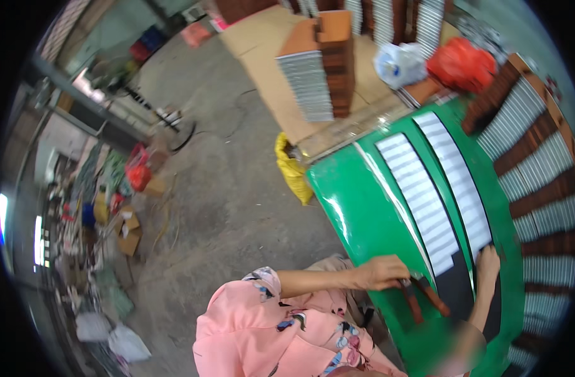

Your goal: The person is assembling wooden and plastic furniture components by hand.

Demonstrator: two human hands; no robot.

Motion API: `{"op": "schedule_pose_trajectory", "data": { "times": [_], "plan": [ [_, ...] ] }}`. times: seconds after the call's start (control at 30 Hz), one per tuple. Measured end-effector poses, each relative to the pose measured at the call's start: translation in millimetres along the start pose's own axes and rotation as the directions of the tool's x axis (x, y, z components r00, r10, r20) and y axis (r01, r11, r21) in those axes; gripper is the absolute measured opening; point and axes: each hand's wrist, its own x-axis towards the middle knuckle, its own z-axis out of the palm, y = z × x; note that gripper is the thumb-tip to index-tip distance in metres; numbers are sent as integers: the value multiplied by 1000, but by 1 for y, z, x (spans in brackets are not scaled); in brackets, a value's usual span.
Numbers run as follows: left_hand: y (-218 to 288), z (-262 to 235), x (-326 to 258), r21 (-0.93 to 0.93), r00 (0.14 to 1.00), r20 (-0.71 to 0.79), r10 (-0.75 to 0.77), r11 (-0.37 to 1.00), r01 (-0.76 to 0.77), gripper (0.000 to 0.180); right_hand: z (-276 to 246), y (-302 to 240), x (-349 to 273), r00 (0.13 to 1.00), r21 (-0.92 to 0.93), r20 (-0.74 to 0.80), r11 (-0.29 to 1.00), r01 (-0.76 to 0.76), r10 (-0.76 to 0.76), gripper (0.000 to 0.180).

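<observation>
My left hand [383, 272] is closed over the green tabletop's near edge, its fingers curled round the upper end of a brown strip-like piece [413, 305]. A second brown strip [434, 298] angles away beside it; whether the two are joined I cannot tell. Farther right, my right hand [487, 261] has its fingers pressed together at the lower end of a row of white pieces [454, 169] on a long black strip. Anything in those fingers is too small to make out. To its left lies another black strip [455, 283] with a similar white row [416, 195].
Brown-and-white stacks [523, 125] line the table's [356, 207] right side. Taller stacks [306, 81], a white bag [400, 65] and a red bag [461, 65] stand beyond it. A yellow sack [292, 169] touches the far left corner. Cartons [129, 230] and bags litter the floor at left.
</observation>
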Motion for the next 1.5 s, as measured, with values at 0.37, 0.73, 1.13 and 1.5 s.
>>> {"op": "schedule_pose_trajectory", "data": {
  "times": [0.37, 0.73, 1.13, 1.5],
  "plan": [
    [0, 11, 2, 66, 994, -105, 40, 997, -33, 26, 11, 11, 13, 990, -54, -13, 989, 138, -139, 4],
    [-1, 2, 4, 159, 997, -34, -62, 985, 67, 34, -19, -35, -9, 984, 124, -172, 992, -25, 46, 31],
    [2, 12, 10, 118, 997, -7, -71, 990, 72, 33, -38, -23, -25, 990, 173, -78, 980, -103, 118, 24],
    [0, 6, 10, 82, 993, 23, -118, 990, 115, 34, -96, -59, -142, 805, 861, 491, -327, -390, 334, 11]
  ]
}}
